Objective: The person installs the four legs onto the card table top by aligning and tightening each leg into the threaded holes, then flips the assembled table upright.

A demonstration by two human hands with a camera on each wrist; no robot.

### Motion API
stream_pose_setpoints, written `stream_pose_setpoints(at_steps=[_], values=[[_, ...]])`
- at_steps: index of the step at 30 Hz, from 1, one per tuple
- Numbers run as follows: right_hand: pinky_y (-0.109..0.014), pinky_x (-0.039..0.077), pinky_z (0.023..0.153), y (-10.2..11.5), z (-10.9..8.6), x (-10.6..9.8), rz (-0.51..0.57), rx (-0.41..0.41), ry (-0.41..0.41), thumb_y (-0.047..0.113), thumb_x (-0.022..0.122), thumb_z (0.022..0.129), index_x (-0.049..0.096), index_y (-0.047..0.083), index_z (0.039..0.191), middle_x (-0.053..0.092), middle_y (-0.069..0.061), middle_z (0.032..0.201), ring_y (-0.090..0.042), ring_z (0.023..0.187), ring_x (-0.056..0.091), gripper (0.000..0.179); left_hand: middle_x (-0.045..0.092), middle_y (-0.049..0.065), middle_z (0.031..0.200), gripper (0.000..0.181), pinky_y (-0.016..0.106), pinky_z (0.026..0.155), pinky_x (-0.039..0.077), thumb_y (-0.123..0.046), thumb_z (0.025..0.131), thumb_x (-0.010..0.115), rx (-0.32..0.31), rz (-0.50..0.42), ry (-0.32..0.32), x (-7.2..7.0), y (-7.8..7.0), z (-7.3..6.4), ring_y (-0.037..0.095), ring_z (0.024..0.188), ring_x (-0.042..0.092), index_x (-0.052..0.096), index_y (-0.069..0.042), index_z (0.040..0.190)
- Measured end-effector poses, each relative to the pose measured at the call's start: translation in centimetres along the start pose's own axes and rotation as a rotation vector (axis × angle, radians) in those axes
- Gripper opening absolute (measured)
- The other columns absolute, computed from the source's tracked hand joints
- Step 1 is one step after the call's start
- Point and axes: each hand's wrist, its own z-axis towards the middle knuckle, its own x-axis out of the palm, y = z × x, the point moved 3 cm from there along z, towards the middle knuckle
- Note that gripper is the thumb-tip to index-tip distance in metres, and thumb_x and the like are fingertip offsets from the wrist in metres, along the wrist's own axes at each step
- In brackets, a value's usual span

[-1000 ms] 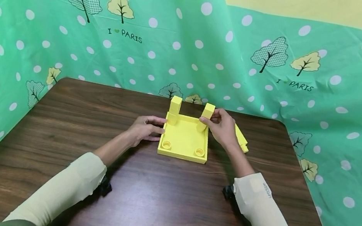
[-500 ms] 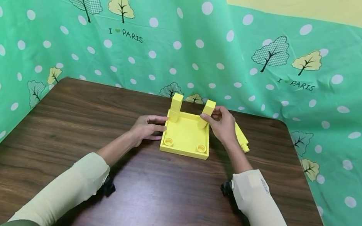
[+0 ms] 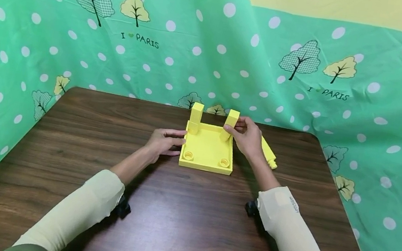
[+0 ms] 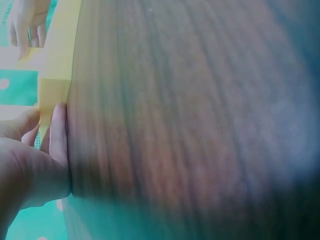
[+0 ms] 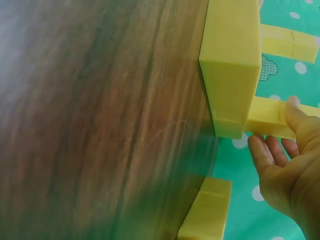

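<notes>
across the tabletop (image 3: 179, 217), the yellow tray (image 3: 207, 148) has shifted slightly away from the person. the left hand (image 3: 162, 142), fingers spread, touches its left side, apparently bracing it; the right hand (image 3: 248, 139) pinches the upright far-right post (image 3: 233, 118), presumably steadying it. near-corner sockets (image 3: 224, 163) stand unfilled.

Tray (image 3: 208, 148): looks like plastic, matt, smooth-faced, crisp-edged. Posts (image 3: 195, 118): same matt plastic look, smooth, a fine seam line across them. Loose piece (image 5: 210, 210): likewise smooth plastic, dull. Bench (image 3: 173, 208): wood or wood-look top, dark streaked grain, semi-gloss, pale sheen near the front. Curtain (image 3: 187, 10): thin printed cloth, softly creased, slight shine. Sleeves (image 3: 75, 206): matt cloth, lightly wrinkled. Wrist units (image 3: 123, 208): dark, too small to tell.
</notes>
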Motion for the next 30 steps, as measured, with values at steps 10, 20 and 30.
stream_pose_setpoints(at_steps=[10,20,30], values=[[-0.057,0.063,0.112,0.3,-1.4,-3.5,-0.101,0.058,-0.044,0.055,0.085,0.1,0.067,0.006,0.147,0.074,-0.018,0.139,-0.039,0.131,0.071,0.07,0.067,0.015,0.158,0.047,0.039,0.099,0.072,-0.003,0.102,0.083,0.002,0.026,0.084,-0.4,-0.3,0.6,0.02,0.115,0.077,0.075,-0.009,0.148],[-0.063,0.058,0.116,-1.0,-2.0,-7.4,-0.2,0.148,-0.008,0.048,0.081,0.105,0.067,0.002,0.144,0.07,-0.023,0.147,-0.044,0.141,0.064,0.062,0.065,0.021,0.158,0.049,0.043,0.103,0.071,0.005,0.099,0.081,0.066,0.052,0.146,-0.7,-0.8,1.4,0.017,0.105,0.08,0.072,0.001,0.148],[-0.066,0.056,0.119,-3.7,-1.8,-9.8,-0.273,0.246,0.15,0.041,0.077,0.108,0.06,-0.003,0.155,0.062,-0.031,0.158,-0.051,0.145,0.058,0.066,0.059,0.021,0.162,0.054,0.046,0.101,0.072,0.009,0.097,0.08,0.075,0.04,0.225,-1.0,-0.8,2.2,0.018,0.104,0.079,0.069,0.002,0.15]])
